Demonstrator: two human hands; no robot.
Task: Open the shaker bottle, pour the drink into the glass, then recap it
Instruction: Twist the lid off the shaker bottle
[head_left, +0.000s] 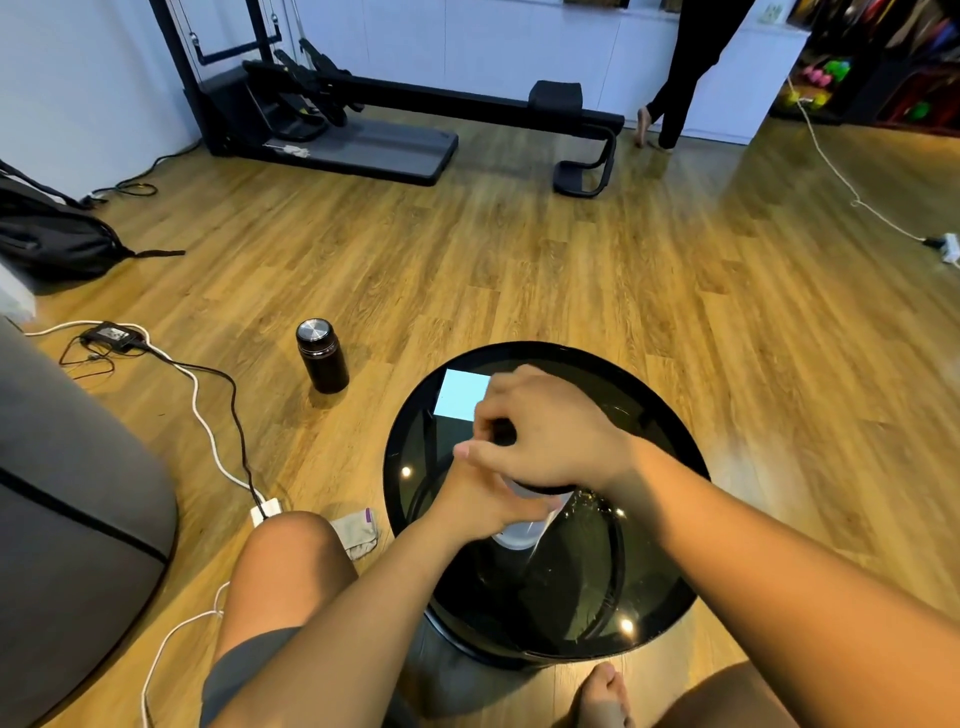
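The shaker bottle stands on the round black glass table, showing only a strip of translucent white body and the dark edge of its cap. My left hand wraps around the body from the left. My right hand lies over the top, its fingers curled around the cap. The two hands hide most of the bottle. I cannot make out the glass; only some clear glinting shows by the bottle at the right.
A black flask stands on the wooden floor to the left of the table. Cables, a power adapter and a folded cloth lie near my left knee. A grey cushion sits at left. Exercise equipment and a standing person are far back.
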